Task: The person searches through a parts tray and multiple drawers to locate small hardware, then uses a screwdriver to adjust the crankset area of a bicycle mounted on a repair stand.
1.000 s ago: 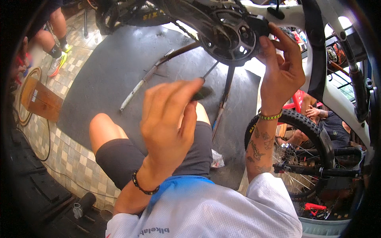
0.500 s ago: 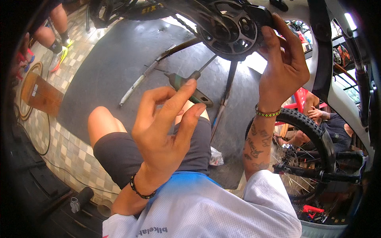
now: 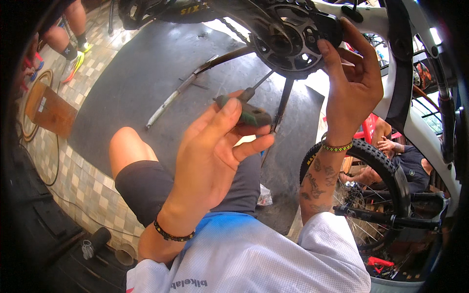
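My left hand (image 3: 210, 151) has its thumb and fingers around the dark green handle of a T-handle hex key (image 3: 251, 113). The tool's thin shaft slants up to the underside of the bike's chainring (image 3: 288, 61); its tip is hidden there. My right hand (image 3: 352, 83) pinches a black chain guide (image 3: 326, 30) at the chainring's right edge, thumb in front and fingers behind. A crank arm crosses the chainring, and a chain (image 3: 234, 30) runs off to its left.
A front wheel (image 3: 361, 190) and white frame (image 3: 427, 141) stand at the right. Stand legs (image 3: 178, 93) spread over a black mat (image 3: 127, 93). A wooden block (image 3: 51, 111) lies at left. One person sits behind the wheel; another person's legs show at upper left.
My left hand has moved up and right and closed around the hex key's handle, which was loose behind it before. My right hand keeps its hold on the chain guide.
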### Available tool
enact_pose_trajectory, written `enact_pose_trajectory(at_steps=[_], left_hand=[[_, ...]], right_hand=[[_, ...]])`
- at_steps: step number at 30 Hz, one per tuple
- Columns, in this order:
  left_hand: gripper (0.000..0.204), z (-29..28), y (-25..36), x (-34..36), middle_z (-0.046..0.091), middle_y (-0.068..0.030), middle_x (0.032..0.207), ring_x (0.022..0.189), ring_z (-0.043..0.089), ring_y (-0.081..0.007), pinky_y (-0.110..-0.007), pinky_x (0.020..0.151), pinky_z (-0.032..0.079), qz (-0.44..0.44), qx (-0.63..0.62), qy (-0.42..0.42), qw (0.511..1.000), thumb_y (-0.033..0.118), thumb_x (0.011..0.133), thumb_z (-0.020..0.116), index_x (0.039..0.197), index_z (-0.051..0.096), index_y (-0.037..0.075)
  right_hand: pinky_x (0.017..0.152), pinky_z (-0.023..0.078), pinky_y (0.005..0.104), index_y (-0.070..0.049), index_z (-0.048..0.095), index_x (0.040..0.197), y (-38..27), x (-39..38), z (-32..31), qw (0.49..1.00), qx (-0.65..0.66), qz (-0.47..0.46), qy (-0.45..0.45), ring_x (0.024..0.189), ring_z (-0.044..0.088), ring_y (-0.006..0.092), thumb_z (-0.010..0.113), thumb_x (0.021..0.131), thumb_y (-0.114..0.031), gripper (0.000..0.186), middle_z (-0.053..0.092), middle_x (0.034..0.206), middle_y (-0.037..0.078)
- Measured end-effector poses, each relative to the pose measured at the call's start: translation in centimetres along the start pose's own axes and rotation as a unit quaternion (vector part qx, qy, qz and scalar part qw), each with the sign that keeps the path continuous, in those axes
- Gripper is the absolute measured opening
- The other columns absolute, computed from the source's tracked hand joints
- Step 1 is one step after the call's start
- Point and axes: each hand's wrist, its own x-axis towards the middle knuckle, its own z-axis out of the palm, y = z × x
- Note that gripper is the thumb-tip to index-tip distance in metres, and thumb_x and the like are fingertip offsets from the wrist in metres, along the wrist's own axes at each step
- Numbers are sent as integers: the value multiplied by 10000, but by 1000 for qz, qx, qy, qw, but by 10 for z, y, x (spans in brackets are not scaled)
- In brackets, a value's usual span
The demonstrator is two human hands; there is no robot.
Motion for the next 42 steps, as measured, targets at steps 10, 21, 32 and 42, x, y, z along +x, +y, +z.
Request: enact_pose_trajectory(at_steps=[10,21,32,42], left_hand=[[493,13,-10,5,719,-166,1089,969,740,-198,-335,856,639,153,271,-7,950,54,1008,647,1456,490,-77],[328,-26,4,0,677,-78,994,876,672,-119,-265,807,556,308,474,-42,824,37,979,647,1293,560,-8],[303,37,119,53,731,-86,905,855,731,-224,-350,785,565,698,557,70,444,130,919,769,1192,709,12],[306,-1,148,74,770,-87,934,831,735,-159,-285,730,551,562,687,97,451,109,964,739,1265,705,58]], right_hand=[[601,588,210,-57,774,1211,24,4,7,985,-76,-148,55,760,750,122,919,806,-57,429,752,1097,75],[549,531,169,-16,771,1171,18,5,26,966,-138,-185,112,712,712,83,925,808,-53,396,719,1155,101],[523,538,171,-31,783,1135,21,8,17,965,-137,-203,89,709,713,87,944,782,-78,390,717,1108,86],[563,572,182,-21,762,1172,9,9,9,990,-97,-94,43,808,717,94,914,827,-74,381,691,1108,63]])
